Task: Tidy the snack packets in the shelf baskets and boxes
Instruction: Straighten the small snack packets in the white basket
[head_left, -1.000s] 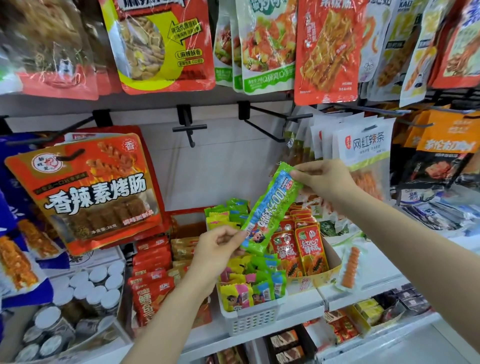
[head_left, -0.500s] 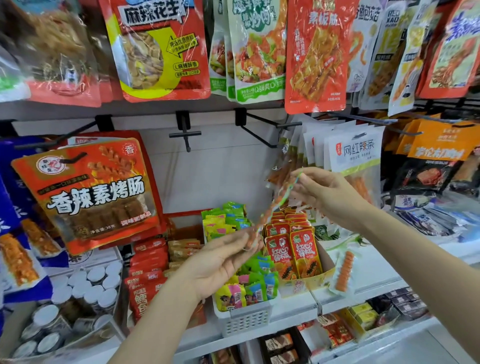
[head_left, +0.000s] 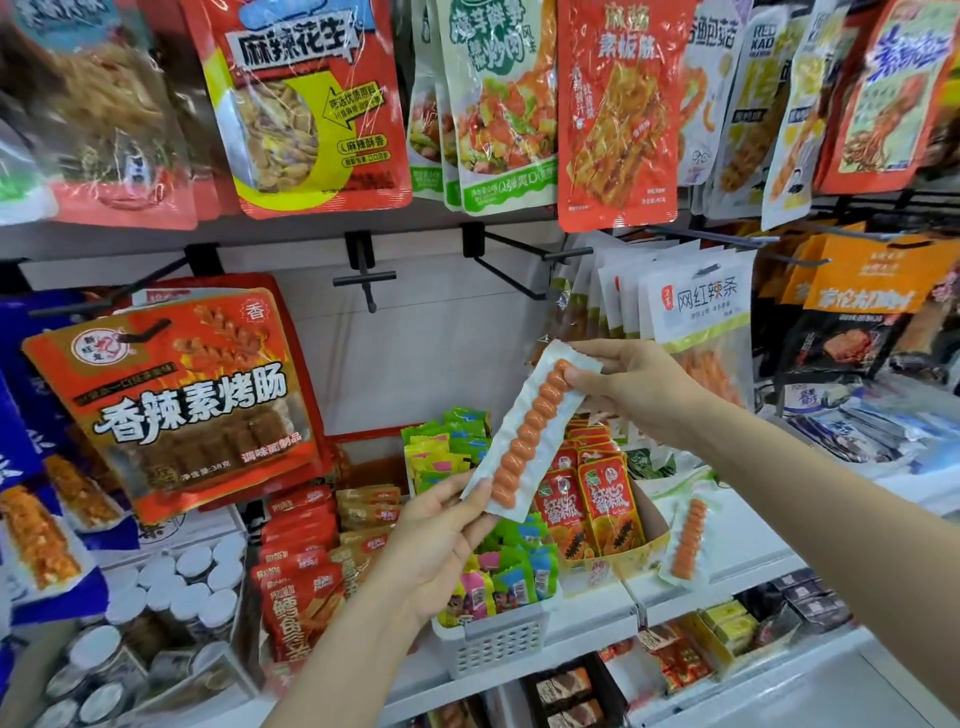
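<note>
A long snack packet (head_left: 527, 434) with a clear side showing an orange twisted sausage hangs tilted in front of the shelf. My right hand (head_left: 636, 389) pinches its upper end and my left hand (head_left: 441, 540) pinches its lower end. Below stands a white basket (head_left: 493, 644) full of small green, yellow and pink packets. Beside it a yellow cardboard box (head_left: 631, 558) holds upright red packets. A second sausage packet (head_left: 685, 540) lies on the shelf right of the box.
Large snack bags (head_left: 322, 104) hang on pegs above, and two black pegs (head_left: 366, 275) stand bare. A red bag (head_left: 176, 400) hangs at the left over white-lidded jars (head_left: 171, 587). Red packets (head_left: 301, 551) are stacked left of the basket. More packets fill the lower shelf (head_left: 727, 634).
The packet has been turned over between both hands: a second ago its green and blue printed face showed, then its edge, now the clear side with the sausage.
</note>
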